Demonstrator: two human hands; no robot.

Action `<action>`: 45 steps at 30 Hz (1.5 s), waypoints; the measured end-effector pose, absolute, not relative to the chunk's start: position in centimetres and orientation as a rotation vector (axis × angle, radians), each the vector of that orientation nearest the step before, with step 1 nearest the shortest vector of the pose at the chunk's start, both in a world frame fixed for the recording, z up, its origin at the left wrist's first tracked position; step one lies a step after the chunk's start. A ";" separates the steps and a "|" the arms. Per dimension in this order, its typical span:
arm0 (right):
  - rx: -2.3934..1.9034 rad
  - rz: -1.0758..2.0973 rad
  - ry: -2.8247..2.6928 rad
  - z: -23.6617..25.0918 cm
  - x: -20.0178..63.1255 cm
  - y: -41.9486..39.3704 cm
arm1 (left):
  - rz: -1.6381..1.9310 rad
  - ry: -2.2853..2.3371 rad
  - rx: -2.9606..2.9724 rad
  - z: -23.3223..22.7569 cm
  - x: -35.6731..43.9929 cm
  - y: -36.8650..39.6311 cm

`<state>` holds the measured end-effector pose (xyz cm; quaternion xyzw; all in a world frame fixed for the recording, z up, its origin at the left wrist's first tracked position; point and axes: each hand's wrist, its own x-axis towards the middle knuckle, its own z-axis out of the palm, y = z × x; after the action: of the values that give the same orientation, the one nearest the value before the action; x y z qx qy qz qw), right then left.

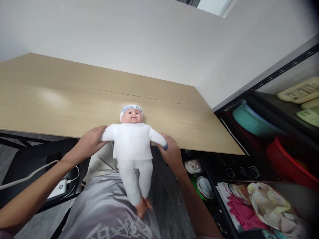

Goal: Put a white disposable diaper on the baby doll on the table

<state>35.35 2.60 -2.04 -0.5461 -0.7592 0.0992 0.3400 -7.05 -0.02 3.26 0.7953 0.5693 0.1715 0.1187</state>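
Note:
A baby doll [133, 141] in a white top, white trousers and a white headband with blue lettering lies face up at the near edge of the wooden table [74, 96]. Its head rests over the tabletop, while its legs hang past the edge above my lap. My left hand [93, 141] is closed around the end of one doll sleeve. The other sleeve, with a dark blue cuff, is gripped by my right hand [170, 151]. Both doll arms are spread out to the sides, and its bare feet touch each other.
On the right, a dark shelf holds a teal basin [254, 119], a red basin [289, 159] and a pink cloth [241, 212] among bags. A black chair [22, 162] at the left carries a white charger [59, 189] with a cable. A white wall [112, 36] stands behind the table.

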 end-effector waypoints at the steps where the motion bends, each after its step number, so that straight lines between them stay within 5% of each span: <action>1: -1.419 0.248 -1.981 -2.3 35.2 3.5 | 0.507 1.686 2.360 3.1 -7.0 0.7; 34: -1.323 -0.123 -2.105 -5.7 30.4 41.0 | 0.886 1.936 2.480 -1.7 -13.4 37.8; 45: -1.394 -0.144 -2.097 -6.7 30.9 44.9 | 0.886 1.890 2.455 -2.1 -16.0 40.7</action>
<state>30.85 44.85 -6.69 -0.5263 -0.7919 -0.0545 0.3049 -16.05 40.67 -2.13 0.7612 0.5861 0.2746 -0.0405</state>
